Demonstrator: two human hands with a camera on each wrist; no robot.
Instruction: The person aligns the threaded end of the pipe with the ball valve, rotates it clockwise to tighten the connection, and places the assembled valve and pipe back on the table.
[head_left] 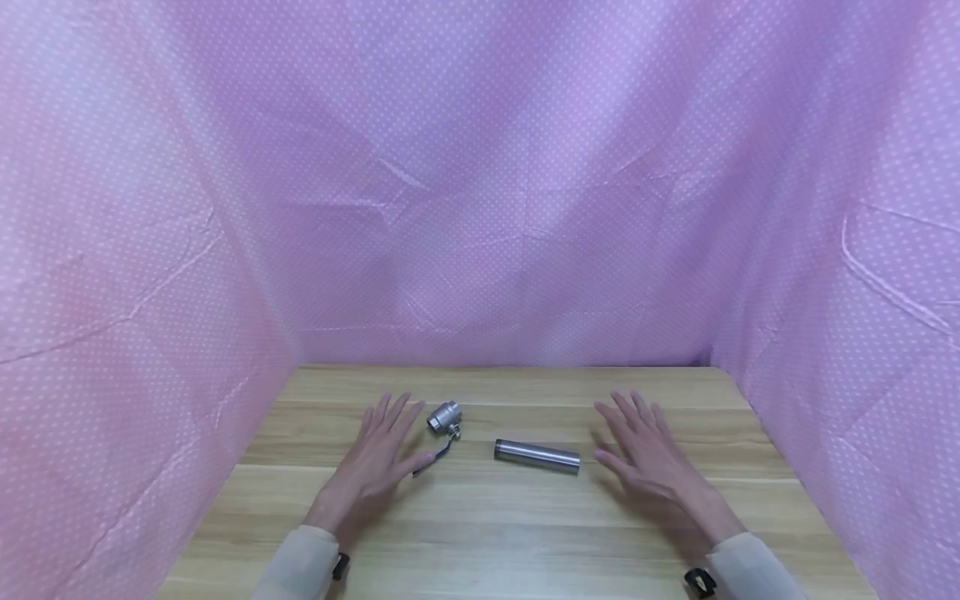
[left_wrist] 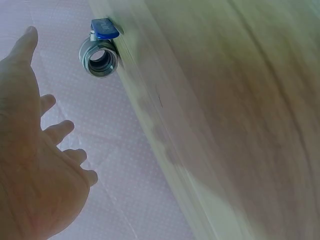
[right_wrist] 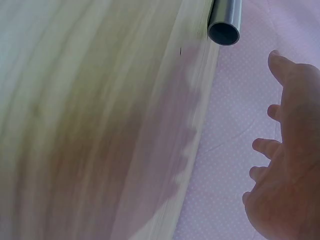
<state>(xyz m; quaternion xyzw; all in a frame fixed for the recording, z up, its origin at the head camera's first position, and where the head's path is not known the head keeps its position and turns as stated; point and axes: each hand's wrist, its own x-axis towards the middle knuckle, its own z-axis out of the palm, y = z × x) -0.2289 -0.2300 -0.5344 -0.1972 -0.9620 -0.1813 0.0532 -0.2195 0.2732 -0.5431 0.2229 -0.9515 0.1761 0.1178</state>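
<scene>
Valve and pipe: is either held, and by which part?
Neither is held. The left hand is spread beside the valve, the right hand spread beside the pipe; neither hand grips anything.

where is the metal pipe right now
In the head view, the metal pipe lies on the wooden tabletop, between the blue-handled ball valve on its left and the person's right hand on its right.

L hand (left_wrist: 37, 150) w/ fingers spread, near metal valve (left_wrist: 102, 66) w/ blue lever (left_wrist: 106, 29), wood tabletop (left_wrist: 225, 125), dotted cloth (left_wrist: 127, 160) in bkgd
</scene>
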